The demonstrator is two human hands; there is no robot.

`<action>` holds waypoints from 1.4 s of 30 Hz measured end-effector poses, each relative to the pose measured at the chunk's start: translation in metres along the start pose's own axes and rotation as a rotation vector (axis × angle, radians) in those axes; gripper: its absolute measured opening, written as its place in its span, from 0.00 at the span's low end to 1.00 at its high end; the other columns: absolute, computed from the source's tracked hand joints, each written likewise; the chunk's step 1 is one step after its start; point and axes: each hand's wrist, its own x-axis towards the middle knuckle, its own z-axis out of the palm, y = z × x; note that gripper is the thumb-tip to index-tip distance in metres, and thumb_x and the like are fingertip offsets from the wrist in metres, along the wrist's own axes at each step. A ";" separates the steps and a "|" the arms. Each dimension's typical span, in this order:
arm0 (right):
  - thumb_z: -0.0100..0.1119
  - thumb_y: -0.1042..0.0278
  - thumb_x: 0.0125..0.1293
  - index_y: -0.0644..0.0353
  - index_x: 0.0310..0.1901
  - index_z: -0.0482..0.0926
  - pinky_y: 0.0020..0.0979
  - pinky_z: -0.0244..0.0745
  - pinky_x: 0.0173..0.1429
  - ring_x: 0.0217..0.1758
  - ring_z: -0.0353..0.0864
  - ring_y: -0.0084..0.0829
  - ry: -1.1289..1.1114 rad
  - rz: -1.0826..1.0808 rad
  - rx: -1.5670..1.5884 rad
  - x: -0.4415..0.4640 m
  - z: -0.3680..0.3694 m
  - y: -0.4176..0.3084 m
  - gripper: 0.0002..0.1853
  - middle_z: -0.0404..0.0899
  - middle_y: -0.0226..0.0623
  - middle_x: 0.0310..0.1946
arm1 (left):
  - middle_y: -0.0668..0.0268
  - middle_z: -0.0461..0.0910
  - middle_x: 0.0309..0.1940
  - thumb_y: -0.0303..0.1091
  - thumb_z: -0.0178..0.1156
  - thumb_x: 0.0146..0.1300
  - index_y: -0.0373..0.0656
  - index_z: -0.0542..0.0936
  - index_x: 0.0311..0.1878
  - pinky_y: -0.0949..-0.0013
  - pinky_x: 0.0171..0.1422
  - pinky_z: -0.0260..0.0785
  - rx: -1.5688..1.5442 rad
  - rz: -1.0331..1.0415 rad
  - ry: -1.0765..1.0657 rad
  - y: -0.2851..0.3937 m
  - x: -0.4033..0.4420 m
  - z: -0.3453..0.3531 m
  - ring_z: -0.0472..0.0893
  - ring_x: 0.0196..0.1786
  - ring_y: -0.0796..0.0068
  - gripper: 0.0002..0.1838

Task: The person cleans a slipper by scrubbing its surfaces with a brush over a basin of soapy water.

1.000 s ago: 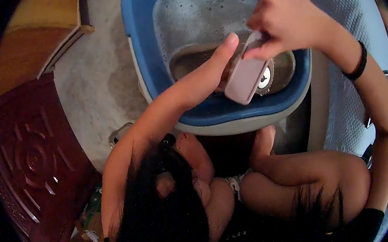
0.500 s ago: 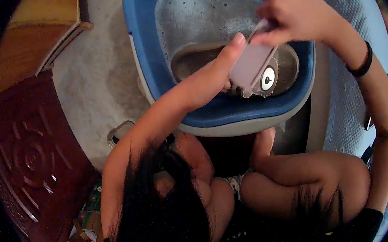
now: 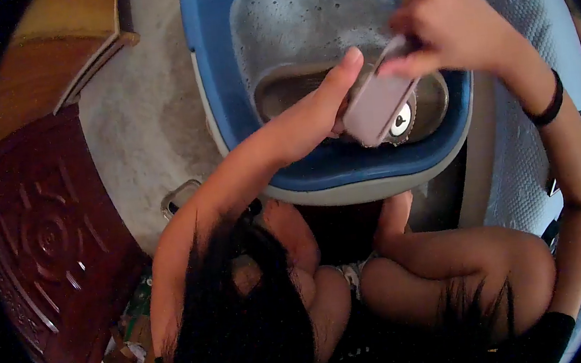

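Observation:
A pinkish-grey scrub brush [image 3: 382,103] is in my right hand [image 3: 446,26], fingers wrapped round its handle; the holed handle end pokes out above the knuckles. The flat back of the brush faces up, so its bristles are hidden. Under it shows part of a brown item with a white round bear-muzzle patch [image 3: 400,121]; its kind is not clear. My left hand [image 3: 329,105] grips this item at its left side, thumb raised and the other fingers mostly hidden. Both hands are over the near half of a blue tub [image 3: 215,70].
Foamy water [image 3: 311,20] fills the tub, with a long brown oval shape [image 3: 286,95] low in it. A quilted light-blue bed edge [image 3: 524,161] runs along the right. Dark red carved wood [image 3: 50,237] and a wooden cabinet [image 3: 65,56] stand left on the grey floor.
The brush has shifted slightly down toward me over the brown item, covering more of its edge and patch. My left hand has stayed nearly in place.

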 end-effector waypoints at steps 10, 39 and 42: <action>0.59 0.39 0.50 0.58 0.12 0.71 0.35 0.65 0.24 0.17 0.72 0.40 -0.026 -0.049 0.185 -0.002 0.018 -0.030 0.28 0.69 0.37 0.09 | 0.61 0.77 0.47 0.70 0.24 0.63 0.41 0.67 0.61 0.75 0.40 0.68 0.162 -0.094 0.022 -0.010 0.002 -0.017 0.77 0.42 0.78 0.44; 0.58 0.39 0.50 0.59 0.14 0.75 0.35 0.66 0.22 0.16 0.72 0.42 0.001 0.011 0.166 -0.004 0.025 -0.028 0.27 0.68 0.40 0.09 | 0.54 0.65 0.62 0.78 0.19 0.54 0.35 0.55 0.67 0.63 0.67 0.56 0.258 -0.243 -0.004 -0.005 0.007 -0.028 0.66 0.64 0.63 0.55; 0.57 0.38 0.51 0.59 0.14 0.75 0.35 0.66 0.22 0.16 0.72 0.41 -0.002 -0.002 0.176 -0.017 0.026 -0.031 0.28 0.68 0.39 0.08 | 0.54 0.64 0.63 0.78 0.19 0.54 0.34 0.55 0.67 0.62 0.69 0.53 0.213 -0.136 0.074 -0.008 0.012 0.001 0.64 0.65 0.62 0.56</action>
